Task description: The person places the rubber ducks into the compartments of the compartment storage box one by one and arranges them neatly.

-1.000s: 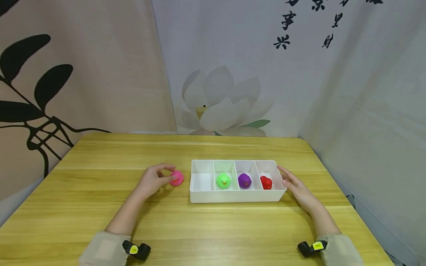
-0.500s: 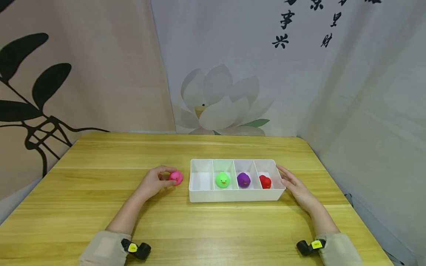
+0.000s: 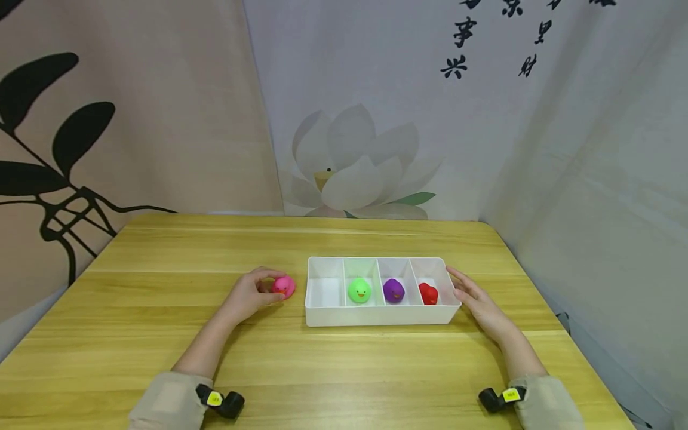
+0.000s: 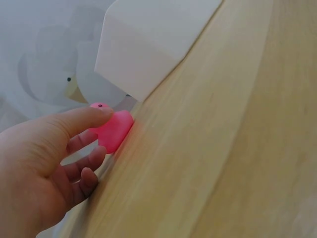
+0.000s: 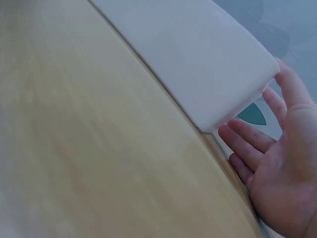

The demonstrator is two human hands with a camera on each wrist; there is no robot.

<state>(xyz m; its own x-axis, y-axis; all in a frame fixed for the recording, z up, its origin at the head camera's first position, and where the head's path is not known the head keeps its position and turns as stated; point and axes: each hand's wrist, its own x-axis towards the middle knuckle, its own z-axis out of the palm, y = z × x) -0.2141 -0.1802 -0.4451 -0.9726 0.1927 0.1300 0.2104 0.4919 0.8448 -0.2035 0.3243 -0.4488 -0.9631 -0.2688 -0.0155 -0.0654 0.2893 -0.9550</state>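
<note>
On the table left of the box, my left hand (image 3: 251,297) pinches a small pink rubber duck (image 3: 285,286) between thumb and fingers. The duck sits on the wood in the left wrist view, its body (image 4: 116,130) showing beyond the thumb. A white four-compartment box (image 3: 376,316) stands to its right. My right hand (image 3: 481,306) rests against the box's right end with relaxed fingers, its thumb (image 5: 293,84) at the top corner. Inside the box are a green duck (image 3: 359,291), a purple duck (image 3: 394,291) and a red toy (image 3: 428,294), one per compartment. The leftmost compartment holds nothing.
The wooden table (image 3: 344,370) reaches back to a printed curtain (image 3: 376,119) with a lotus. A black camera (image 3: 223,403) is strapped to the left sleeve, another camera (image 3: 500,399) to the right one.
My left fingers have closed in farther round the pink duck, which has stayed in about the same spot. The right hand and the box have kept their places.
</note>
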